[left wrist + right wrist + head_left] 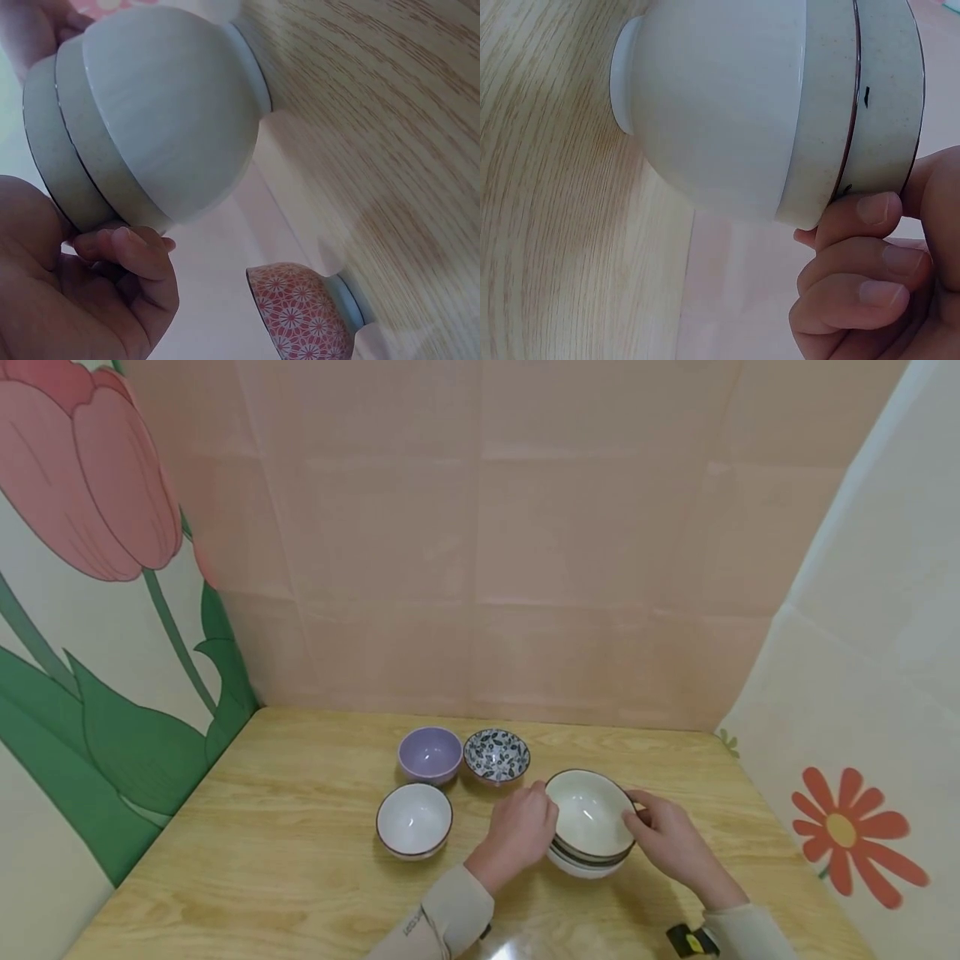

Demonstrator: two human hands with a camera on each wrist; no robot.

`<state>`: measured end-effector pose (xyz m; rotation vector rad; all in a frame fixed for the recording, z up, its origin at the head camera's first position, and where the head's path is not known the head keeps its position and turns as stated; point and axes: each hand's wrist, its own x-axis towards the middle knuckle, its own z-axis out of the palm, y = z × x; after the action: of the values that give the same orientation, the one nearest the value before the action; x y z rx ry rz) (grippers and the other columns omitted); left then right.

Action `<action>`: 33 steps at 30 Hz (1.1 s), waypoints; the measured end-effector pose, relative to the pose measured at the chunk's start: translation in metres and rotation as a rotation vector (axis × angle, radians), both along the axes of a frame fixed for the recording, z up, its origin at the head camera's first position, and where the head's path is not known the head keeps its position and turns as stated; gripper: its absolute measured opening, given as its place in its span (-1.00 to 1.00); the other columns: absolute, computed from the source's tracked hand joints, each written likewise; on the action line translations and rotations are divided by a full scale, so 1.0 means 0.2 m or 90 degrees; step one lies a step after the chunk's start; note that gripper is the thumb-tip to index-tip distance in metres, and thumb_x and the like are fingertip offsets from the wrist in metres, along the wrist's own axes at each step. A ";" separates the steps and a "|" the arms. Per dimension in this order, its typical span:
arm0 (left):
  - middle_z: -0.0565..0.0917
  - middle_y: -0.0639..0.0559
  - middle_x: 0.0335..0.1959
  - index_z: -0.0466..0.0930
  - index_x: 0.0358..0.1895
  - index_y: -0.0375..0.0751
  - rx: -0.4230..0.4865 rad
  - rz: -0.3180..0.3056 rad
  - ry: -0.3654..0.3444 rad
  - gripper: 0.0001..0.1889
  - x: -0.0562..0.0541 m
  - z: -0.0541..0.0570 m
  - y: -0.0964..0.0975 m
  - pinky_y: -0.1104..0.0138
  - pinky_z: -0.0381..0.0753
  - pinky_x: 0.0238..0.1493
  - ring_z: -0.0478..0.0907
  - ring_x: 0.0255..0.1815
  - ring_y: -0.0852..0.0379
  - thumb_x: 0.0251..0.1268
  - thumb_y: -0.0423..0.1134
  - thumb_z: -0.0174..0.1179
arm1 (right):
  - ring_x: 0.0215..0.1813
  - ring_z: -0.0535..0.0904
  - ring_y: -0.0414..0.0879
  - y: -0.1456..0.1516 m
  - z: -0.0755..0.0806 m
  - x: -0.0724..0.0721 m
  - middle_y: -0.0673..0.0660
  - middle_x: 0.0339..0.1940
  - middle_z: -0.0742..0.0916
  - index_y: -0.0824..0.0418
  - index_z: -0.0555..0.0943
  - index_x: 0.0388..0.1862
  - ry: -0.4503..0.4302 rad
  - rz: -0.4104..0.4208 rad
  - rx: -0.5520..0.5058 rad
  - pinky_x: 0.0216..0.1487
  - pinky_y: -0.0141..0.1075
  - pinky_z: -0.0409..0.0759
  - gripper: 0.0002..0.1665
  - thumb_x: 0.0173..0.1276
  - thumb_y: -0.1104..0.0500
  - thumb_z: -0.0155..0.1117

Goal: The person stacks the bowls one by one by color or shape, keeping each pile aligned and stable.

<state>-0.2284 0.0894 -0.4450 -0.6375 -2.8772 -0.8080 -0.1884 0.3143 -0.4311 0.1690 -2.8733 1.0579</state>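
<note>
A stack of nested bowls stands on the wooden table, right of centre. Cream bowls with dark rims sit inside a white bowl (720,105), whose foot is on the table. My left hand (520,829) pinches the left rim of the top cream bowl (588,814), fingertips under its edge. On the opposite side, my right hand (672,841) grips the same rim with the thumb on top. The left wrist view shows curled left-hand fingers (142,259) against the stacked rims. Curled right-hand fingers (855,262) touch the upper bowls from below.
Left of the stack are a white bowl with a dark rim (415,820), a purple bowl (431,755) and a blue-and-white floral bowl (497,756). A bowl with a red patterned outside (300,311) shows in the left wrist view. A pinkish sheet (480,543) hangs behind the table.
</note>
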 end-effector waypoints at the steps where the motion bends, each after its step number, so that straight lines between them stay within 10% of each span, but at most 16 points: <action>1: 0.50 0.07 -0.53 0.60 -0.16 -0.26 -0.001 0.000 0.001 -0.74 0.00 0.00 0.00 0.36 0.47 -0.53 0.42 -0.57 0.22 0.50 -0.17 -0.03 | -0.21 0.71 -0.03 0.00 0.00 0.00 0.35 -0.14 0.75 0.54 0.45 0.27 -0.001 -0.001 0.001 -0.36 -0.33 0.62 -0.52 0.48 0.26 0.13; 33: 0.57 0.02 -0.47 0.60 -0.12 -0.29 0.015 0.004 -0.006 -0.73 -0.01 -0.02 0.00 0.30 0.57 -0.40 0.51 -0.49 0.17 0.47 -0.17 -0.01 | -0.24 0.69 -0.04 -0.03 -0.01 -0.01 0.35 -0.20 0.76 0.54 0.54 0.14 0.006 -0.019 0.002 -0.39 -0.33 0.61 -0.62 0.49 0.28 0.10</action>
<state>-0.2299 0.0888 -0.4486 -0.6248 -2.8718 -0.8445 -0.1907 0.3088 -0.4326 0.1296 -2.8602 1.0448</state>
